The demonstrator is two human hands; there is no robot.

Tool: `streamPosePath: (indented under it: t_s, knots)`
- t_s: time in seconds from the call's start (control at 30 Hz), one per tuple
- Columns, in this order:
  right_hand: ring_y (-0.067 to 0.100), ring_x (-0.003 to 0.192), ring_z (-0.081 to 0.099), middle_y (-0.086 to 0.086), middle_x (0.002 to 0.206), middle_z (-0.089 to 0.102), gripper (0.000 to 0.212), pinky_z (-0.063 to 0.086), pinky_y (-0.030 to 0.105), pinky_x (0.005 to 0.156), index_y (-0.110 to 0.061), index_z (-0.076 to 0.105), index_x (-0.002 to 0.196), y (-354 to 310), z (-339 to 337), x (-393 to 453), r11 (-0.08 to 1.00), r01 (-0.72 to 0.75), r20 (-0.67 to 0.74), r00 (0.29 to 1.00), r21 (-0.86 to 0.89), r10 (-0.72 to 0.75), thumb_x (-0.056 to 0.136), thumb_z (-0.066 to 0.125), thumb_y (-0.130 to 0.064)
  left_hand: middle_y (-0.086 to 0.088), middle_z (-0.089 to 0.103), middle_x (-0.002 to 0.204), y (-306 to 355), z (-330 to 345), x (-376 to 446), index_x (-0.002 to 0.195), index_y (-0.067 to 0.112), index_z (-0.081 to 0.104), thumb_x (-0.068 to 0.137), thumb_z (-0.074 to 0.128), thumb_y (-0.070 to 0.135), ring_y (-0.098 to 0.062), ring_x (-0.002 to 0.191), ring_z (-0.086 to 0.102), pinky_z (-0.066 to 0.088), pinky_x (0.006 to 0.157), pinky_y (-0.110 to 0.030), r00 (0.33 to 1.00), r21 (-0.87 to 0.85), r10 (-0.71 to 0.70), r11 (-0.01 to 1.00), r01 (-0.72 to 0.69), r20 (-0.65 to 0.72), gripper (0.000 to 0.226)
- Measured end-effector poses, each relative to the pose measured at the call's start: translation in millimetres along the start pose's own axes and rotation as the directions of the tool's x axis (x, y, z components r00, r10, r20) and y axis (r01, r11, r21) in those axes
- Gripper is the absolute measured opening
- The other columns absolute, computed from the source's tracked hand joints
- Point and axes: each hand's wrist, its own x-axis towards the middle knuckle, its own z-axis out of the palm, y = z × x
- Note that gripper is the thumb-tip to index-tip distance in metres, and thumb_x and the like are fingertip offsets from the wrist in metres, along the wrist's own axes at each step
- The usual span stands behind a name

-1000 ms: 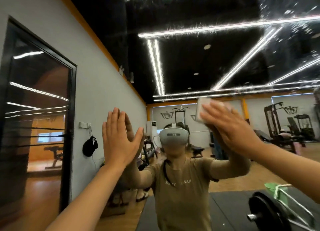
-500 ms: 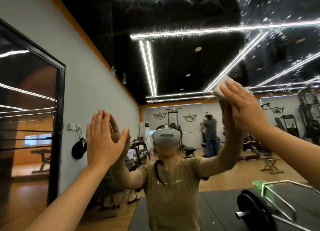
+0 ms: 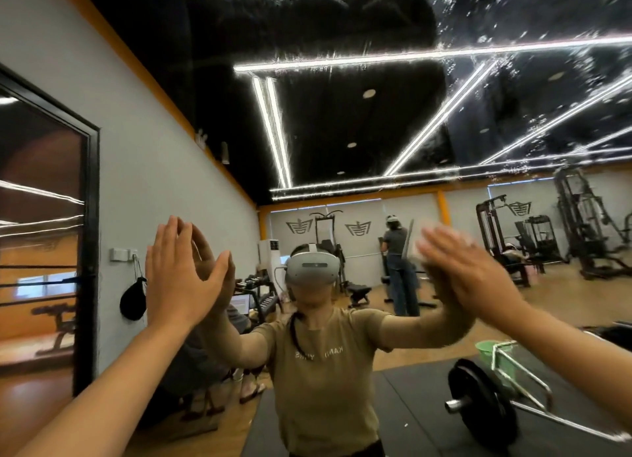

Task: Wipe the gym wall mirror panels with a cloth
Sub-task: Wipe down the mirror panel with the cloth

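Gym mirror (image 3: 342,121); green bucket (image 3: 487,350), contents unseen.

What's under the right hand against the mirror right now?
The right hand presses a pale cloth flat against the mirror; only a blurred edge shows past the fingertips. The rest of the cloth and the glass beneath are covered by the hand.

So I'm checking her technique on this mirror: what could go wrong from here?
The cloth barely shows under the flat right hand, so it could slip out mid-stroke. The left hand rests bare on the mirror and may leave fresh prints. Droplets remain on the upper right glass, so that part may dry streaky if missed.
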Motion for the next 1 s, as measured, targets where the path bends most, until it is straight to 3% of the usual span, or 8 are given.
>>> streamPosePath:
  t_s: [0.13,0.23,0.43,0.57,0.7,0.8,0.9,1.0]
  knots:
    - [0.023,0.150,0.019,-0.005,0.163,0.021,0.058,0.029,0.051,0.117,-0.032,0.036,0.150,4,-11,64,0.833,-0.519,-0.190,0.813,0.195,0.551,0.098,0.038,-0.006,-0.004,0.007,0.166,-2,-1,0,0.157,0.012,0.019,0.091,0.048,0.058,-0.022,0.153,0.002,0.005,0.124,-0.042,1.000,0.009,-0.003,1.000,0.003,0.017,0.085]
    - [0.028,0.149,0.018,-0.004,0.163,0.018,0.062,0.034,0.058,0.111,-0.032,0.030,0.152,-34,14,67,0.764,-0.613,-0.254,0.720,0.201,0.645,0.093,0.028,-0.016,-0.004,0.007,0.166,-2,-3,1,0.157,0.012,0.018,0.092,0.050,0.056,-0.022,0.153,0.003,0.007,0.124,-0.044,1.000,0.019,0.004,1.000,-0.004,0.025,0.085]
    - [0.021,0.151,0.019,0.001,0.160,0.031,0.064,0.017,0.046,0.120,-0.021,0.035,0.152,-155,85,-12,0.994,-0.078,-0.131,0.988,0.079,0.087,0.092,0.048,-0.004,-0.004,0.002,0.167,-4,-6,0,0.158,0.013,0.013,0.094,0.048,0.057,-0.022,0.153,0.000,0.004,0.124,-0.042,0.998,0.046,0.017,0.999,-0.020,0.064,0.085]
    - [0.017,0.149,0.025,-0.002,0.158,0.034,0.058,0.022,0.045,0.119,-0.024,0.036,0.151,-154,81,-35,0.973,0.230,0.037,0.973,-0.002,-0.230,0.095,0.049,-0.015,-0.004,0.000,0.167,-5,-10,-1,0.158,0.014,0.011,0.094,0.049,0.056,-0.022,0.153,-0.002,0.002,0.123,-0.041,0.997,0.048,0.030,0.998,-0.034,0.076,0.085]
    - [0.014,0.151,0.019,0.000,0.160,0.029,0.065,0.016,0.041,0.123,-0.027,0.032,0.152,-105,52,-19,0.978,-0.185,-0.145,0.969,0.097,0.198,0.093,0.050,-0.006,-0.004,-0.001,0.167,-3,-12,-3,0.158,0.014,0.010,0.095,0.050,0.053,-0.022,0.153,-0.003,-0.002,0.120,-0.038,0.996,0.040,0.034,0.999,-0.037,0.077,0.084]
    - [0.024,0.147,0.027,-0.004,0.162,0.025,0.062,0.030,0.055,0.115,-0.038,0.028,0.152,-71,33,-14,0.743,-0.623,-0.235,0.705,0.246,0.669,0.100,0.037,-0.005,-0.003,-0.002,0.167,-5,-12,-3,0.159,0.015,0.010,0.095,0.049,0.054,-0.022,0.153,-0.004,-0.003,0.120,-0.037,0.996,0.041,0.039,0.998,-0.042,0.079,0.084]
    - [0.023,0.151,0.016,-0.004,0.163,0.020,0.062,0.020,0.059,0.118,-0.033,0.025,0.154,-84,40,-12,0.598,-0.765,-0.288,0.532,0.240,0.796,0.101,0.040,-0.005,-0.004,-0.002,0.167,-8,-12,-2,0.158,0.015,0.010,0.095,0.049,0.055,-0.022,0.153,-0.004,0.000,0.123,-0.039,0.994,0.030,0.056,0.998,-0.059,0.091,0.084]
    - [0.019,0.151,0.008,-0.007,0.162,0.016,0.062,0.014,0.055,0.120,-0.023,0.027,0.154,-129,70,-18,0.624,-0.738,-0.316,0.545,0.257,0.776,0.099,0.040,0.002,-0.004,-0.003,0.167,-10,-13,-3,0.158,0.016,0.009,0.095,0.049,0.055,-0.021,0.153,-0.004,0.000,0.123,-0.040,0.993,0.021,0.063,0.998,-0.065,0.096,0.085]
